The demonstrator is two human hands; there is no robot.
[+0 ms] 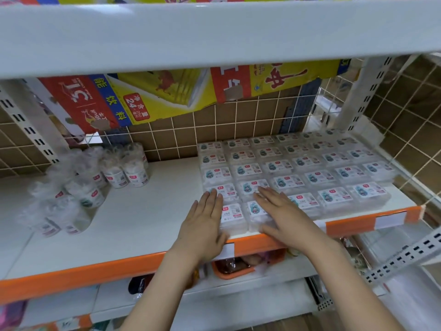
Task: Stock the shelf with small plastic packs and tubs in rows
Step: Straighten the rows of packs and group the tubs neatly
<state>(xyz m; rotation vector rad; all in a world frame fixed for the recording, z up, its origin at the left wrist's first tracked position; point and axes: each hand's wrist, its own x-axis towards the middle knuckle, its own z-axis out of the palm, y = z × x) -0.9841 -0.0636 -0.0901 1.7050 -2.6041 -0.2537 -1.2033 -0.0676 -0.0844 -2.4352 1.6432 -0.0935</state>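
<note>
We see tubs (114,173) clustered far left on the shelf (143,218), some upright, some tipped. Left hand (205,220) flat, fingers straight, on the front-left pack (232,217). Right hand (284,216) flat, fingers spread, on the next pack (256,210). Packs (310,173) lie flat in rows on the shelf's right half, long axes left-right, labels up.

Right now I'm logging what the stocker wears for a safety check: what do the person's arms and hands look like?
Both forearms are bare as far as the frame shows; no sleeve or cuff is visible. The left hand and the right hand wear no gloves, and I see no rings, watch or wristbands. The picture is slightly blurred, so small details like nail polish cannot be told.
</note>
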